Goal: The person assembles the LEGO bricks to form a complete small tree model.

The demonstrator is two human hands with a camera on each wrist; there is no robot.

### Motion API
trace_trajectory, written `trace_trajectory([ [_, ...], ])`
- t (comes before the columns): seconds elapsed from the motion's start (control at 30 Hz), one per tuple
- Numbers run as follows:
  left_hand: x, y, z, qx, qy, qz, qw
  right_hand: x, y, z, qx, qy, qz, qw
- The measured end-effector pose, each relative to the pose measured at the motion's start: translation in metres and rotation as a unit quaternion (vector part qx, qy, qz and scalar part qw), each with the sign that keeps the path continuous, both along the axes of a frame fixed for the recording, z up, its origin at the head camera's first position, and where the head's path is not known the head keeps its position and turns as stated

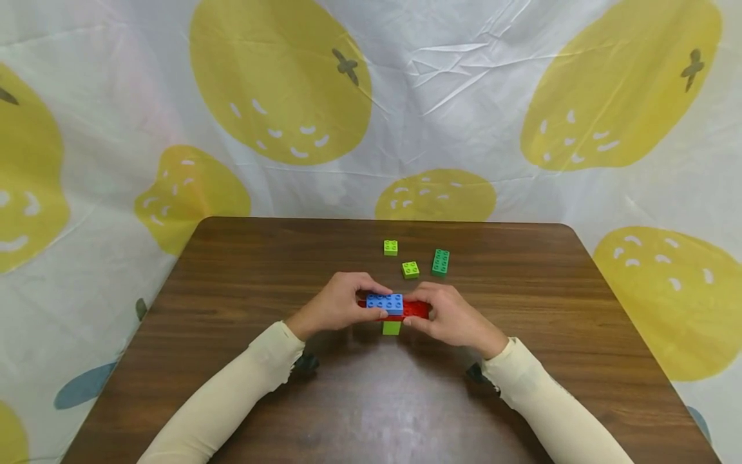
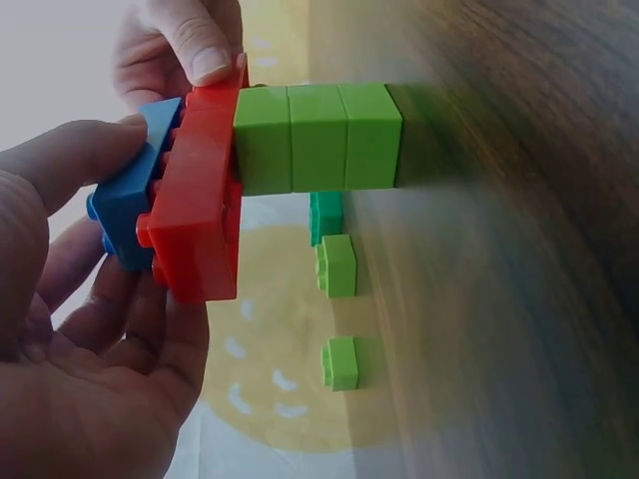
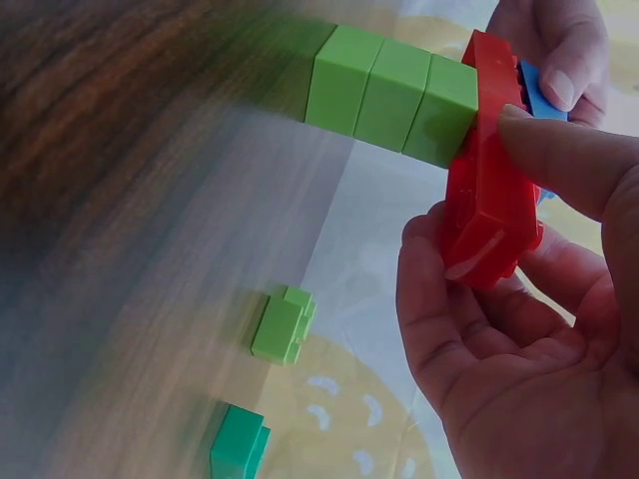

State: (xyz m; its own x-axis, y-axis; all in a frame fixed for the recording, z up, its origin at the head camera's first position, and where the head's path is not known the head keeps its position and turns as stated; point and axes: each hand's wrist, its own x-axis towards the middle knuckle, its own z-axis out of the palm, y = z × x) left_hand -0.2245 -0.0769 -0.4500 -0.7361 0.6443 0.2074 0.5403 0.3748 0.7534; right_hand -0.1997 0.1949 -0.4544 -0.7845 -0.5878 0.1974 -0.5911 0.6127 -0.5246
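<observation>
My left hand point(image 1: 342, 299) pinches a blue brick point(image 1: 384, 303) with eight studs between thumb and fingers. That brick lies along the top of a long red brick point(image 1: 416, 310); red studs show in a thin gap between the two in the left wrist view. At the red brick's right end, my right hand point(image 1: 449, 316) grips it with the thumb on the near side and fingers behind. Beneath the red brick's middle stands an upright column of three lime green bricks point(image 2: 319, 140), its foot on the table.
Behind the hands lie two loose lime bricks point(image 1: 391, 247), the nearer one point(image 1: 410, 270) beside a longer dark green brick point(image 1: 440, 262). The brown wooden table point(image 1: 232, 277) ends at a white cloth point(image 1: 324, 193) with yellow fruit prints.
</observation>
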Motion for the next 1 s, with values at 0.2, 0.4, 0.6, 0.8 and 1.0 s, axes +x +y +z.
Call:
trace_trajectory([
  [0.2, 0.0001, -0.0015, -0.0013, -0.001, 0.005, 0.003, 1.0000, 0.0005, -0.0007, 0.0007, 0.000, 0.004, -0.001, 1.0000],
  [0.4, -0.0016, -0.0005, -0.0007, -0.003, -0.015, 0.012, 0.9998, 0.0006, -0.0006, 0.0017, 0.001, 0.009, 0.001, 1.0000],
  [0.6, -0.0055, 0.0008, -0.0018, -0.019, -0.009, 0.006, 0.9998, 0.0001, -0.0017, 0.0008, 0.000, 0.007, 0.005, 1.0000],
  [0.8, -0.0066, 0.0003, 0.0004, -0.026, -0.005, 0.001, 0.9996, -0.0012, -0.0023, 0.0013, 0.001, 0.008, 0.004, 1.0000],
  [1.0, -0.0089, 0.0013, -0.0044, -0.021, -0.032, 0.007, 0.9993, -0.0006, -0.0011, 0.0025, 0.000, 0.007, 0.001, 1.0000],
])
